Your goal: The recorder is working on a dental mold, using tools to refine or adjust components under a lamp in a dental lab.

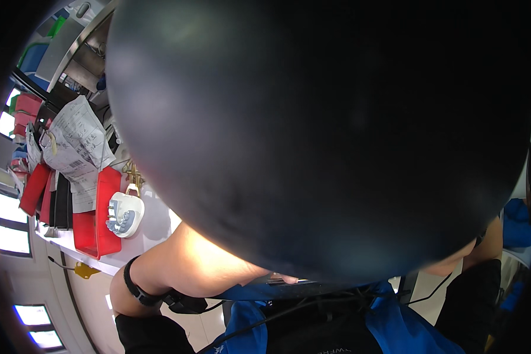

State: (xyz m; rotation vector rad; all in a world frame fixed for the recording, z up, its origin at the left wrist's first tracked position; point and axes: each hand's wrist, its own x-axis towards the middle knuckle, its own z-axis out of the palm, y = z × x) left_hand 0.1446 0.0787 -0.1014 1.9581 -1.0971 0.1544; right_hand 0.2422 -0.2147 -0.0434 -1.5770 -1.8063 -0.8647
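A large, dark, rounded thing (pixel 312 130), out of focus, fills most of the view and covers the work area. My left forearm (pixel 200 265) reaches in behind its lower edge. Only a bit of my left hand (pixel 288 279) shows there, near my lap. On the other side a small part of my right hand (pixel 451 264) peeks out below the dark shape. The fingers of both hands are hidden, so what they hold cannot be seen. Left of my left arm stands a white plaster dental model (pixel 134 215) with grey-blue teeth, attached to a brass-coloured frame (pixel 134 177).
Beside the model is a red tray (pixel 92 236) on the white table (pixel 119 259). Crumpled paper slips (pixel 79 147) lean over red and black trays. A metal pot-like container (pixel 84 66) stands farther back. Blue items (pixel 518 221) are at the right edge.
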